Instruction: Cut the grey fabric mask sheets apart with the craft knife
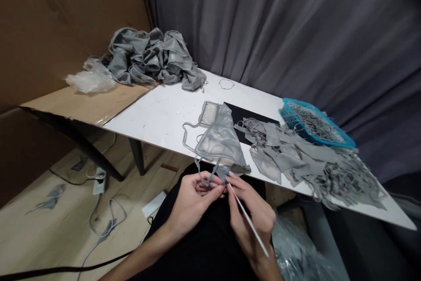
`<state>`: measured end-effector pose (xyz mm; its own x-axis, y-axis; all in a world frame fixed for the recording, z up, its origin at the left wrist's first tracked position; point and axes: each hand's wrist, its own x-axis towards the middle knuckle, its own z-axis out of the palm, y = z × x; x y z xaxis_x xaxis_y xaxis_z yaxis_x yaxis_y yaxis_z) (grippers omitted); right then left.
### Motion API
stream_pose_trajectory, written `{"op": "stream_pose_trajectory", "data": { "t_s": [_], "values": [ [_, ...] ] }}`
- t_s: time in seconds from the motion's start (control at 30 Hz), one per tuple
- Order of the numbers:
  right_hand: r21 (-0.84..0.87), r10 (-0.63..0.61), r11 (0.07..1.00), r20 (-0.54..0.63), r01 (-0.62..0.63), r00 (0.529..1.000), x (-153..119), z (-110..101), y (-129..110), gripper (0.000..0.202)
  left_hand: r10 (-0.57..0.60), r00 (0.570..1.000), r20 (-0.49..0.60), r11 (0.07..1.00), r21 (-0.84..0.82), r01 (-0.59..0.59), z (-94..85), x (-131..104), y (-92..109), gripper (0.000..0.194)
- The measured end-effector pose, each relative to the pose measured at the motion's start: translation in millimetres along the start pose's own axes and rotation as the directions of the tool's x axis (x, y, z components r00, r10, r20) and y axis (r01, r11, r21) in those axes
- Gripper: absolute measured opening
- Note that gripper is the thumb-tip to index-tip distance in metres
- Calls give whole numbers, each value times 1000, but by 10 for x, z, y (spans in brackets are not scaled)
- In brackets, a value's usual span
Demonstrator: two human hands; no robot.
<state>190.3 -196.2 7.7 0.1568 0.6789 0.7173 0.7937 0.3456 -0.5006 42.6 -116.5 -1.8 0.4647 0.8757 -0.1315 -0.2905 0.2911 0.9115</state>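
Note:
My left hand (pixel 192 200) is closed at the table's near edge, pinching a grey fabric piece (pixel 223 138) by its lower end. This piece looks sheer and shiny, with narrow straps, and its upper part lies on the table. Between the fingers of my right hand (pixel 255 213) is a thin white rod (pixel 248 219). Its tip meets the grey cloth right by my left fingertips, where the fingers hide the exact contact. My right fingertips also touch the cloth edge.
A white table (pixel 144 121) carries a grey fabric heap (pixel 151 55), a clear plastic bag (pixel 92 77), grey pieces and cords (pixel 296 154), and a blue basket (pixel 320 121) of thin cords. A power strip (pixel 99 181) and cables lie on the floor at left.

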Motion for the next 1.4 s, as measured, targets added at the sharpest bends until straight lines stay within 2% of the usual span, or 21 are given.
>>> {"op": "stream_pose_trajectory", "data": {
  "t_s": [0.1,0.23,0.37,0.5,0.57,0.7,0.87,0.97,1.13,1.33,1.4],
  "values": [
    [-94,-76,993,-51,71,996,-14,2,52,38,35,999,-4,994,99,-35,9,-25,53,32],
    [-224,-59,974,-108,34,992,88,-60,185,30,80,997,-15,984,163,-76,10,-52,110,27],
    [-365,-29,930,-204,-49,979,316,-161,436,15,78,997,-25,983,167,-73,-10,-73,132,27],
    [-465,-51,884,-202,-50,978,618,-286,753,21,95,995,-27,979,182,-89,-29,-66,166,28],
    [-565,-13,820,-174,-89,985,803,-379,926,26,112,994,-21,976,189,-106,-47,-39,183,28],
    [-773,132,602,-151,-201,980,1204,-624,1303,28,139,990,-28,975,182,-132,-138,49,181,27],
    [-878,170,428,-152,-212,974,1604,-915,1798,17,106,994,35,962,251,-111,-323,146,123,25],
    [-906,186,360,-165,-223,969,1796,-1026,2010,14,98,994,44,952,286,-107,-395,181,110,26],
    [-916,195,340,-154,-214,969,2149,-1175,2138,15,104,994,41,949,296,-112,-476,162,142,27],
    [-908,215,324,-202,-265,955,2530,-1529,2129,21,-21,979,205,952,302,-43,-698,100,217,31],
    [-894,182,379,-181,-239,967,2560,-1575,2063,22,-16,969,247,952,300,-61,-690,115,225,34]
  ]
}}
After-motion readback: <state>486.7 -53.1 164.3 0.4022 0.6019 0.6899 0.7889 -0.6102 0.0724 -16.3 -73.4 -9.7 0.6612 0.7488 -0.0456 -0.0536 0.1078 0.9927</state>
